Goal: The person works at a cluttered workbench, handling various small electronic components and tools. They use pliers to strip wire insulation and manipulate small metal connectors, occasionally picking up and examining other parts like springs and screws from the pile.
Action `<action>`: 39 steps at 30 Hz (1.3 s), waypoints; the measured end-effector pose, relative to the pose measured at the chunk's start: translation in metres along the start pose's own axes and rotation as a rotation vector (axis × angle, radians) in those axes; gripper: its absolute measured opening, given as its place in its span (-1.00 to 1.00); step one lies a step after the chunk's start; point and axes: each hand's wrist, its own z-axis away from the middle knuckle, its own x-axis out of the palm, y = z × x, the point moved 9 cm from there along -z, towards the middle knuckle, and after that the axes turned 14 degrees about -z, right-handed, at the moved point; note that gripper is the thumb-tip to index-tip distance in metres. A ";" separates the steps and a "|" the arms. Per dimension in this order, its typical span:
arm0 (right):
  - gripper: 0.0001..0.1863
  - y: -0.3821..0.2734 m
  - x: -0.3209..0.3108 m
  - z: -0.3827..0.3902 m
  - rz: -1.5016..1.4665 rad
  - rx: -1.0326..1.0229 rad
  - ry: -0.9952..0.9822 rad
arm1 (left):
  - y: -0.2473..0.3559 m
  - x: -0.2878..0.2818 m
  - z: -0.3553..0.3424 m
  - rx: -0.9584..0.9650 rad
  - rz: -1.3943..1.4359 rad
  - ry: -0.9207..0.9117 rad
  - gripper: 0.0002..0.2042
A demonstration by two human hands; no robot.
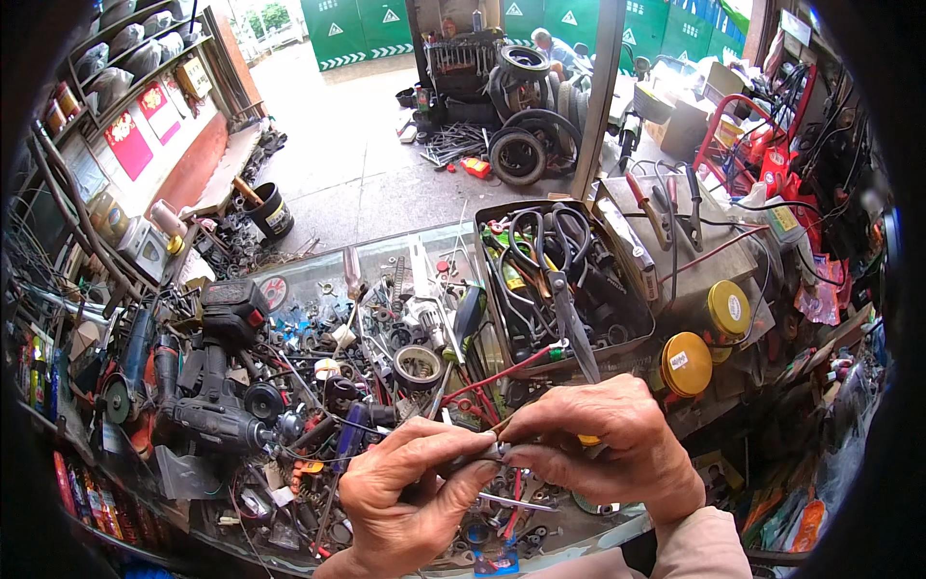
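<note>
Over the front of a cluttered glass-topped bench, my left hand (410, 487) and my right hand (603, 434) meet fingertip to fingertip. Between thumbs and forefingers they pinch a small, greyish metal part (497, 451); its exact kind is mostly hidden by the fingers. A thin brownish strand stands up beside it at the right fingertips. Just beyond my right hand, large scissors (571, 323) lean out of an open metal box (603, 349) full of tools and cables. A tape roll (418, 368) lies past my left hand, among loose small parts.
At the left lie a black cordless impact wrench (212, 425) and an angle grinder (123, 391). Yellow-lidded jars (687, 364) stand right of the box, near clamp cables (666, 217). Beyond the bench are a black bucket (270, 212), stacked tyres (519, 154) and another person (555, 46).
</note>
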 end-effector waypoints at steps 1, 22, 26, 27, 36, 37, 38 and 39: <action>-0.76 -0.002 0.002 -0.001 0.025 0.003 -0.012 | 0.000 0.000 0.000 0.002 -0.006 0.003 -0.77; -0.82 0.008 0.008 -0.002 0.072 0.088 0.014 | -0.005 -0.004 0.001 -0.006 -0.098 0.072 -0.76; -0.82 0.007 -0.002 -0.001 0.069 0.147 0.099 | -0.006 -0.005 0.001 -0.021 -0.117 0.081 -0.75; -0.81 0.007 -0.006 0.000 0.081 0.162 0.134 | -0.007 -0.006 0.001 -0.040 -0.108 0.089 -0.75; -0.83 0.038 -0.008 0.015 0.329 0.289 -0.073 | -0.009 -0.028 0.003 -0.207 0.087 0.252 -0.78; -0.82 0.048 -0.001 0.021 0.394 0.273 -0.154 | -0.008 -0.029 0.003 -0.222 0.134 0.273 -0.78; -0.82 0.062 0.005 0.029 0.488 0.377 -0.250 | -0.008 -0.029 0.002 -0.224 0.132 0.271 -0.78; -0.82 0.071 0.012 0.037 0.584 0.410 -0.325 | -0.009 -0.029 0.002 -0.225 0.130 0.270 -0.78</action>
